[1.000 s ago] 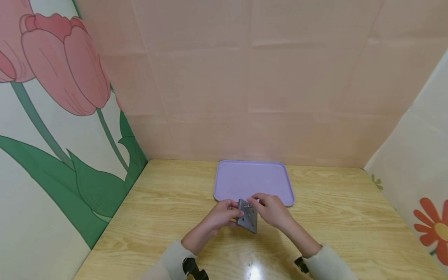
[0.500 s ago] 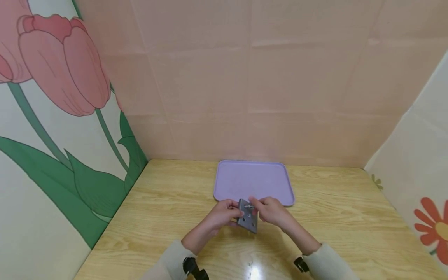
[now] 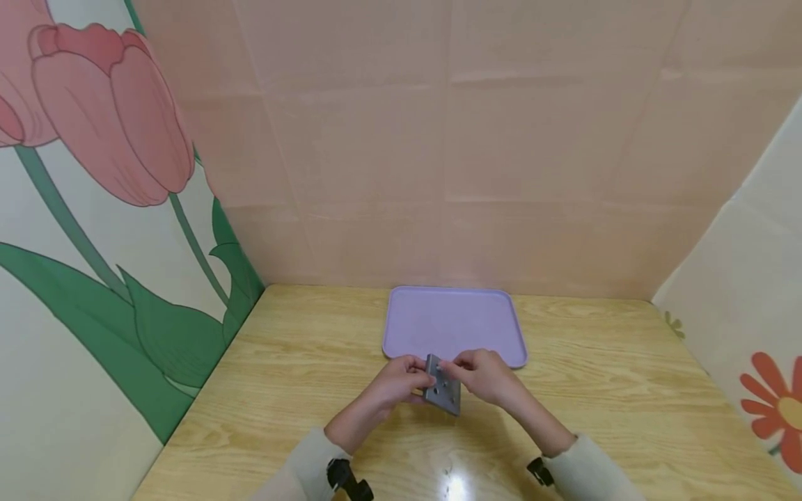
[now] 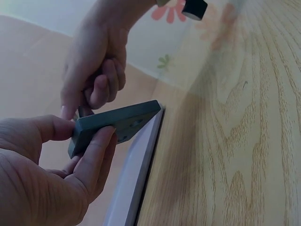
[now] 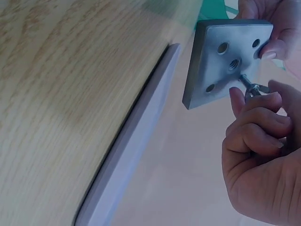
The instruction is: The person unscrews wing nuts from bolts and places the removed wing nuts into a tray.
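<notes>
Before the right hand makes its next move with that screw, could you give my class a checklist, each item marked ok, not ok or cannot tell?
1. Left hand grips the metal plate: ok, thumb and fingers hold it near one edge.
2. Right hand holds the screw: ok, between thumb and fingers.
3. Screw seated deep in a hole: cannot tell, its tip meets the plate's face but the depth is hidden.
4. Plate braced on the table: not ok, it is held up and tilted.
5. Purple tray within reach: probably ok, it lies just beyond the hands.
</notes>
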Tool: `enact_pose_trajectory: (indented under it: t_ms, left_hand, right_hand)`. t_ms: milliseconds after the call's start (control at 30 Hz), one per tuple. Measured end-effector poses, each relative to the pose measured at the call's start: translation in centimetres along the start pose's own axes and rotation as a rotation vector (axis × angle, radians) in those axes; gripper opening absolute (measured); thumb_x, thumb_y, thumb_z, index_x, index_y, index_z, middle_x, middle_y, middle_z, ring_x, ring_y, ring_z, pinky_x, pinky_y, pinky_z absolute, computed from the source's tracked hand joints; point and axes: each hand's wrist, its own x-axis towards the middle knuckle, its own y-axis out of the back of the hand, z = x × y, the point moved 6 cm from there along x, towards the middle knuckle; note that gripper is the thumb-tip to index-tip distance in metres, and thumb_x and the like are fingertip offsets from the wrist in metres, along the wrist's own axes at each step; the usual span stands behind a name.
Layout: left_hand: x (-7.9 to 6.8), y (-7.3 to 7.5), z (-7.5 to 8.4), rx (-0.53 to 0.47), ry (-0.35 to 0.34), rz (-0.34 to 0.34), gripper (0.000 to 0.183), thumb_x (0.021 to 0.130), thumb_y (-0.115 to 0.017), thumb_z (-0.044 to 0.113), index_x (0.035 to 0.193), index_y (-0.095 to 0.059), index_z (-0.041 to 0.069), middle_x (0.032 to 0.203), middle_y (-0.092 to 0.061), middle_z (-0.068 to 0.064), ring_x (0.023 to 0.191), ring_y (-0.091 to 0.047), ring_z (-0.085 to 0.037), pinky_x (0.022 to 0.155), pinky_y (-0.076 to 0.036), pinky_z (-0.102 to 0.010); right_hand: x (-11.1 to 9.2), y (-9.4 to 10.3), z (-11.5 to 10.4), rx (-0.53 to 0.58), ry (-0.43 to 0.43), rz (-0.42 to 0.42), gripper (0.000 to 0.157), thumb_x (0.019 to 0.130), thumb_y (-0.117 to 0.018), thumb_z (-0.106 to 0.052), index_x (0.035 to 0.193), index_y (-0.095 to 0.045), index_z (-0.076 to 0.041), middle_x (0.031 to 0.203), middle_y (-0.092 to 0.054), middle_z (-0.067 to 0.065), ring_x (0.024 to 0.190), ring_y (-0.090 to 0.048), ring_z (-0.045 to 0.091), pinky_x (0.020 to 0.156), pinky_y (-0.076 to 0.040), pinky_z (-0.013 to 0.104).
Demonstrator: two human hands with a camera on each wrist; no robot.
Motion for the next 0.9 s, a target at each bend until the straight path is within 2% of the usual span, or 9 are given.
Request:
enact_pose_trajectory:
  t_ms: [200, 267, 500, 800, 900]
  left_hand:
    - [0.1, 0.1, -0.2, -0.012, -0.004, -0.006, 0.026, 0.091, -0.067, 0.007, 0.112, -0.060, -0.006, 0.102, -0.072, -0.012, 0.092, -0.070, -0.022, 0.077, -0.062, -0.041]
    - [0.1, 0.2, -0.3, -0.015, -0.010, -0.011, 0.026, 0.091, -0.067, 0.007, 0.112, -0.060, -0.007, 0.101, -0.072, -0.012, 0.091, -0.070, -0.021, 0.076, -0.062, -0.040]
    - [0.2, 0.2, -0.3, -0.027, -0.027, -0.024, 0.026, 0.090, -0.066, 0.006, 0.111, -0.059, -0.008, 0.100, -0.073, -0.012, 0.090, -0.070, -0.020, 0.075, -0.062, -0.038]
    - [0.2, 0.3, -0.5, -0.020, -0.022, -0.008, 0.025, 0.090, -0.067, 0.006, 0.110, -0.060, -0.007, 0.099, -0.072, -0.011, 0.090, -0.070, -0.020, 0.072, -0.061, -0.035]
    - [0.1, 0.3, -0.4, -0.020, -0.024, -0.009, 0.026, 0.091, -0.067, 0.006, 0.111, -0.060, -0.007, 0.100, -0.073, -0.012, 0.090, -0.070, -0.021, 0.072, -0.061, -0.036]
  right_hand:
    - [-0.2, 0.2, -0.8, -0.035, 0.119, 0.014, 0.033, 0.093, -0.072, -0.035, 0.109, -0.075, -0.007, 0.058, -0.049, -0.007, 0.051, -0.039, 0.006, 0.047, -0.032, 0.022]
    - [-0.3, 0.1, -0.9, -0.042, 0.140, 0.012, 0.029, 0.093, -0.074, -0.030, 0.112, -0.074, -0.008, 0.058, -0.049, -0.009, 0.050, -0.040, 0.005, 0.046, -0.031, 0.021]
    - [-0.4, -0.1, -1.1, -0.034, 0.153, 0.001, 0.026, 0.091, -0.074, -0.017, 0.117, -0.072, -0.012, 0.061, -0.053, -0.010, 0.051, -0.043, 0.004, 0.046, -0.033, 0.021]
    - [-0.5, -0.3, -1.3, -0.046, 0.183, 0.015, 0.025, 0.091, -0.075, -0.015, 0.115, -0.073, -0.013, 0.060, -0.051, -0.012, 0.050, -0.041, 0.002, 0.046, -0.032, 0.020]
    - [-0.5, -0.2, -1.4, -0.045, 0.186, 0.020, 0.023, 0.092, -0.074, -0.018, 0.115, -0.073, -0.013, 0.059, -0.049, -0.012, 0.050, -0.040, 0.002, 0.046, -0.032, 0.020]
